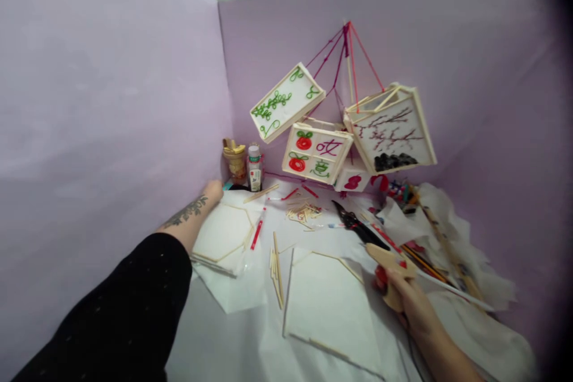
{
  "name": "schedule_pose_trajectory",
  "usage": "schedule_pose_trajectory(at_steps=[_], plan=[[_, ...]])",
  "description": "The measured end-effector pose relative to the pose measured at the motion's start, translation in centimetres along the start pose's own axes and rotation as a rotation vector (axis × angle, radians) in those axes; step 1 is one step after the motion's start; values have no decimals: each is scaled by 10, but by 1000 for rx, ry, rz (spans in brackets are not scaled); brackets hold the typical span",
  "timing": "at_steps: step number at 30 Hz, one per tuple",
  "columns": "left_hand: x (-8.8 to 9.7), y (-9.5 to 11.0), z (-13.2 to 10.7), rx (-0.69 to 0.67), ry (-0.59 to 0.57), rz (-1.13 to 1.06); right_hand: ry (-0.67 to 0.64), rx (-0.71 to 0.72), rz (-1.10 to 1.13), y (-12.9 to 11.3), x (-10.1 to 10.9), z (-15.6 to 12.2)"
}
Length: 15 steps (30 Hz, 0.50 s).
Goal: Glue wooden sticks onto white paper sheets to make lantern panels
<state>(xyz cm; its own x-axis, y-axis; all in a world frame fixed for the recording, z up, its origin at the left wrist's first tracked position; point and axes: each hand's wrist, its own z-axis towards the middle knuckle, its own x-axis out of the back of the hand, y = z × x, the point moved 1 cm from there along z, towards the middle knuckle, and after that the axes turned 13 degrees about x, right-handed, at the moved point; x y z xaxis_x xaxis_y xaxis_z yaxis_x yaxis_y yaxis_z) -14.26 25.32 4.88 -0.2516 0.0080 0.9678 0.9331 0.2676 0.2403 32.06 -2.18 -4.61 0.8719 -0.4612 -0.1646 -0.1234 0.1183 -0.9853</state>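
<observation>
My right hand (405,295) grips a tan glue gun (390,261) with a red trigger, its tip pointing left over the table. Below and left of it lies a white paper panel (331,310) edged with thin wooden sticks. My left arm stretches to the far left corner, where my left hand (216,190) is beside a teal and black item (237,187); its fingers are hidden. Under that forearm rests a second stick-edged paper panel (224,230). Between the panels are several thin wooden sticks (275,274) and a red pen-like stick (257,234).
Paper lanterns (317,152) with coloured designs hang from strings at the back. A bottle (255,170) and a cup (236,164) stand in the left corner. Pruning shears (358,227) lie right of a small stick pile (304,212). Crumpled paper (443,215) and tools crowd the right.
</observation>
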Motion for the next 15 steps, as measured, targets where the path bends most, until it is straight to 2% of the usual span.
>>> schedule_pose_trajectory(at_steps=[3,6,11,15], plan=[[-12,8,23,24,-36,63,5,-11,-5,1,0,1],[-24,12,35,30,-52,91,20,-39,-22,2,1,2],[-39,13,42,11,-68,64,3,-33,-20,4,4,4],[-44,8,40,-14,-55,-9,25,-61,-18,6,6,5]])
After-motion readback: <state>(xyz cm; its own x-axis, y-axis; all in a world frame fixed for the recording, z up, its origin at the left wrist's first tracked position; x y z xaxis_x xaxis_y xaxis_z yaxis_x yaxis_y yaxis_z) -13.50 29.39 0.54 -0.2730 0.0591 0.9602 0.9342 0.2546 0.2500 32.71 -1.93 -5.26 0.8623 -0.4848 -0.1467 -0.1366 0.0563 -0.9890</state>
